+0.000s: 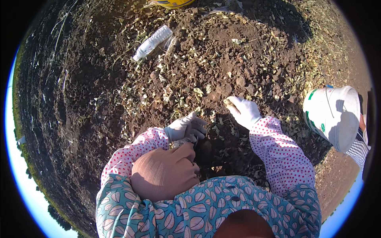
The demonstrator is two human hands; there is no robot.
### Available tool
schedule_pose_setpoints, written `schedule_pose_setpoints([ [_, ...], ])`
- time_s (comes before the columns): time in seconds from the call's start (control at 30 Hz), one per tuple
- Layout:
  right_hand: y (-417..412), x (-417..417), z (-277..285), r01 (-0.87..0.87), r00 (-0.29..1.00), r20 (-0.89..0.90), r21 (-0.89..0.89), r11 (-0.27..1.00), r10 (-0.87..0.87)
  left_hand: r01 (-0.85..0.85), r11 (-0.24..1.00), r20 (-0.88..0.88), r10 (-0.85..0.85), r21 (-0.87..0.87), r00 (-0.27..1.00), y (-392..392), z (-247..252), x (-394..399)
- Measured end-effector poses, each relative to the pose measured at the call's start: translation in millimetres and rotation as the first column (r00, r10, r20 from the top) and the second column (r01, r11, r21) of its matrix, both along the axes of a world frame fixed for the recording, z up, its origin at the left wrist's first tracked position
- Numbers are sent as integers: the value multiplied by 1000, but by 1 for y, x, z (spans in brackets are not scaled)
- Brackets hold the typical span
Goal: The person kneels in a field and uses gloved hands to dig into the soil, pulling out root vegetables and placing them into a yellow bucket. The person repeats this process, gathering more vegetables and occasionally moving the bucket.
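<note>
My left hand (188, 127), in a whitish glove, hovers low over the soil in front of my knee. Its thumb and fingers are spread, with nothing seen between them. My right hand (243, 111), gloved in white, reaches to the sunlit clods, fingers bent and drawn together. The fingertips look soil-stained; whether something small is pinched there is unclear. Dry pale leaves (198, 92) litter the brown soil (217, 89) around both hands. A rounded clod or stone (240, 81) lies just beyond my right hand.
A white plastic bucket (320, 113) is at the right, beside another person's checked sleeve or garment (357, 151). A clear plastic bottle (152, 42) lies on the soil ahead. Part of a yellow container (172, 3) shows at the top edge. My bent knee (163, 172) is beside my left forearm.
</note>
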State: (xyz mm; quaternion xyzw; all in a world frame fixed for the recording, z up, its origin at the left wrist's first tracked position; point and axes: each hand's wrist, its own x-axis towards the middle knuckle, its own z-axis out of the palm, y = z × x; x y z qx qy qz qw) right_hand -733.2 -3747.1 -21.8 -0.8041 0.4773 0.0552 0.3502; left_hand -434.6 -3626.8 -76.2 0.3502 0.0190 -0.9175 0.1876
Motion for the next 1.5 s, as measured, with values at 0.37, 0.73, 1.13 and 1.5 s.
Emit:
schedule_pose_setpoints([
  [0.37,4,22,56,95,989,109,32,995,-98,-491,789,141,570,-368,810,-98,45,52],
  [0.73,44,-95,50,330,939,140,-115,937,-314,-280,494,340,824,-823,453,-421,259,88],
  [1.13,59,-97,50,205,930,-299,-66,977,-215,935,314,945,219,165,-241,34,-38,91],
  [1.5,-30,4,40,97,781,-623,58,994,-40,965,193,816,576,-175,33,-85,2,58],
])
